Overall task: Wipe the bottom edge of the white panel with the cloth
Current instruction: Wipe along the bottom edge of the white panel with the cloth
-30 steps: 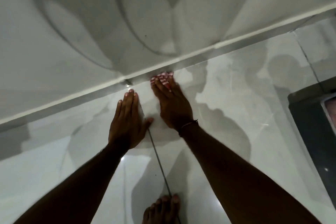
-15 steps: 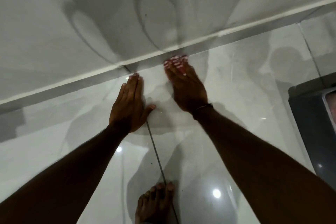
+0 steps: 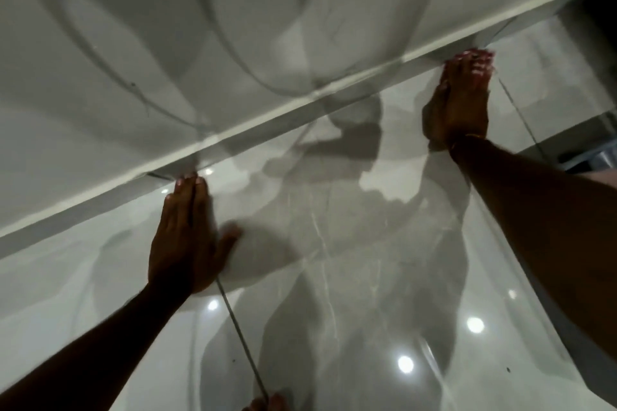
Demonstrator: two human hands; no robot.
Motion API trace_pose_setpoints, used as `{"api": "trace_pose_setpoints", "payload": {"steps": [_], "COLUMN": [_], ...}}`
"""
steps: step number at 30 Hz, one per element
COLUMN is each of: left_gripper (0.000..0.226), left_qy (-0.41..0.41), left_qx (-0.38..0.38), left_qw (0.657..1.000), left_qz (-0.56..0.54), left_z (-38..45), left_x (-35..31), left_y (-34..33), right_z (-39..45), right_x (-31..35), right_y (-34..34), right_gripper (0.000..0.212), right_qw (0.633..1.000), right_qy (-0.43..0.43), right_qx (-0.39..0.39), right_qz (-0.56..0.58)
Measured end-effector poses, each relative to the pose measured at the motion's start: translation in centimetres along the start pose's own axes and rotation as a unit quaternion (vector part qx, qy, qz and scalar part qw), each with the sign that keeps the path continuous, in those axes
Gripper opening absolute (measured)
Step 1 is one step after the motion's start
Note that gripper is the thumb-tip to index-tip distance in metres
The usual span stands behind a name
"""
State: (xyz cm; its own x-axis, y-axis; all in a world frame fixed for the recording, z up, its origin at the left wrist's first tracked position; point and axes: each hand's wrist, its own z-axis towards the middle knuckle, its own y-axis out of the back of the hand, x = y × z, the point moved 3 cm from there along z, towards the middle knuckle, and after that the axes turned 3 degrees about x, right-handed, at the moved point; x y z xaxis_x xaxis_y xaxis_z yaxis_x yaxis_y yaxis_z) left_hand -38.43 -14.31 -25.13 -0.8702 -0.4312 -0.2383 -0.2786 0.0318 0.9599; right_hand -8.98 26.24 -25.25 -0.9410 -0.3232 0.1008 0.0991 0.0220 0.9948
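The left hand [image 3: 187, 237] lies flat and open on the glossy floor [image 3: 367, 277], palm down, holding nothing, its fingertips just short of the gap under the white panel [image 3: 167, 60]. Beyond those fingertips the panel's bottom edge [image 3: 267, 115] runs up and to the right as a pale strip. Well to the right of the left hand, the right hand [image 3: 462, 100] presses a red-and-white cloth [image 3: 479, 65] under its extended fingers, right against that edge; the cloth is blurred and mostly covered, and the grip looks like a flat press more than a closed fist. The step in hand appears to be the wiping stroke along the edge. The next move probably calls for keeping the cloth pinned against the strip while sliding along it, with the left hand as a brace.
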Motion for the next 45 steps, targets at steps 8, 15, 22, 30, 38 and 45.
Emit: {"api": "trace_pose_setpoints", "payload": {"steps": [8,15,22,30,38,45], "left_gripper": [0.096,0.094,0.075,0.073,0.072,0.084], "left_qy": [0.01,0.077,0.086,0.081,0.029,0.019], "left_qx": [-0.009,0.002,0.012,0.012,0.005,0.014], "left_qw": [1.0,0.997,0.996,0.997,1.0,1.0], "left_qz": [0.001,0.009,0.018,0.002,0.001,0.001], "left_z": [-0.5,-3.2,-4.8,-4.6,-4.2,-1.2], "left_x": [0.7,3.3,5.9,6.5,5.5,1.6], "left_y": [-0.2,0.3,0.8,0.7,1.4,0.4], "right_z": [-4.1,-17.2,-25.9,-25.5,-23.5,-16.3], "right_x": [4.5,21.8,33.3,33.2,31.3,19.5], "right_y": [0.2,-2.2,-1.3,-1.5,-1.4,-0.9], "right_gripper": [0.062,0.069,0.074,0.068,0.075,0.059], "right_qw": [0.996,0.969,0.931,0.924,0.904,0.945], "right_qy": [0.063,0.186,0.277,0.322,0.381,0.279], "right_qx": [0.027,0.059,0.148,0.132,0.148,0.09], "right_qz": [0.051,0.154,0.183,0.16,0.129,0.147]}}
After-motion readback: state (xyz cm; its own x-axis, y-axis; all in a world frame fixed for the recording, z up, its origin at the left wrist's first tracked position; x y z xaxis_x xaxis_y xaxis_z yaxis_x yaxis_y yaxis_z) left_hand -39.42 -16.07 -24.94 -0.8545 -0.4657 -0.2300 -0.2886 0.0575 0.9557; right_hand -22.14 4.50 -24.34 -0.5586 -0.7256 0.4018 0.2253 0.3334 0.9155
